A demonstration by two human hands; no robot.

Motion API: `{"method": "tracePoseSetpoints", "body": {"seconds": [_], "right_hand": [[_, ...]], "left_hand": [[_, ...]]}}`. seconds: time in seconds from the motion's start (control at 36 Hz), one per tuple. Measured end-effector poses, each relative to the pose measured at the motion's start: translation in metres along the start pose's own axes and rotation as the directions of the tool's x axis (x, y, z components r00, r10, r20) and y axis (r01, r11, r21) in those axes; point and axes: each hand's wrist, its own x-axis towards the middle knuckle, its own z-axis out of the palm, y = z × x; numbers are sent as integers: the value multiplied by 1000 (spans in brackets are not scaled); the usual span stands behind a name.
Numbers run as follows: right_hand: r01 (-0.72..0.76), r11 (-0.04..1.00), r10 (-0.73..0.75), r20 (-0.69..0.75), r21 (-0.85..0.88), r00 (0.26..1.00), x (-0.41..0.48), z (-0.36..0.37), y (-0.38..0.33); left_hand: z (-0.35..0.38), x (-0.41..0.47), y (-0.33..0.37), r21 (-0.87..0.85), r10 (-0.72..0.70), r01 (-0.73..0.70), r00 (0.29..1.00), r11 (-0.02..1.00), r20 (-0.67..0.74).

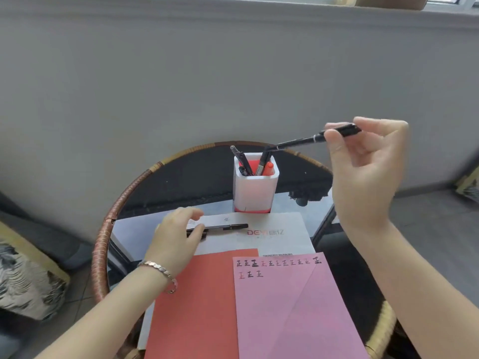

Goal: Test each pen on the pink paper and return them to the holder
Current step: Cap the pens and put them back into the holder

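Observation:
My right hand [368,172] is raised above the table's right side and pinches a black pen [305,140] by its upper end; the pen's tip points down-left, just over the holder's rim. The white pen holder [255,193] with a red inside stands at the table's middle and contains several pens. My left hand [176,237] rests on the white sheet with its thumb and fingers around the left end of a second black pen [228,227] lying flat there. The pink paper [293,307] lies near me with two rows of handwritten test marks.
A red sheet [197,301] lies under the pink paper's left side, on a white printed sheet [282,229]. All sit on a round dark glass table with a woven rattan rim [103,229]. Patterned cushions lie at the far left and far right.

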Motion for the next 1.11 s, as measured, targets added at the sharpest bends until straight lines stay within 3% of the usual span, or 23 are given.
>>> {"method": "tracePoseSetpoints", "body": {"seconds": [0.08, 0.17, 0.31, 0.42, 0.47, 0.53, 0.58, 0.75, 0.81, 0.89, 1.03, 1.11], "right_hand": [[181, 964, -148, 175, -195, 973, -2, 21, 14], [241, 910, -130, 321, -337, 938, -10, 36, 37], [387, 748, -150, 430, -539, 890, -18, 45, 57], [469, 719, -271, 415, -513, 869, -31, 42, 53], [569, 723, -320, 541, -391, 778, -46, 42, 49], [613, 734, -245, 727, -292, 641, -64, 47, 52], [579, 753, -91, 821, -315, 564, -80, 56, 60], [468, 721, 331, 848, -510, 414, -99, 86, 78], [496, 688, 351, 841, -530, 411, -103, 89, 81], [488, 685, 319, 825, -541, 467, -105, 82, 86], [198, 787, 375, 707, -585, 599, -94, 46, 70], [69, 820, 415, 673, -568, 612, -88, 19, 57]], "left_hand": [[-1, 6, -9, 70, -13, 13, 1000, 997, 7], [0, 10, -12, 140, -28, 19, 998, 990, 64], [1, 13, -17, 206, -57, 37, 994, 978, 93], [1, 13, -25, 205, -39, 22, 996, 979, 80], [2, 11, -28, 187, -3, -5, 999, 982, 46], [3, 9, -31, 210, 39, -45, 999, 977, 32], [5, 6, -32, 233, 66, -73, 997, 970, 35], [5, 4, -32, 260, 86, -98, 995, 961, 55], [5, 5, -32, 274, 95, -108, 994, 956, 62], [5, 6, -32, 298, 120, -136, 990, 945, 74], [5, 10, -31, 355, 98, -147, 983, 923, 154], [5, 11, -30, 388, 78, -147, 979, 910, 190]]}}
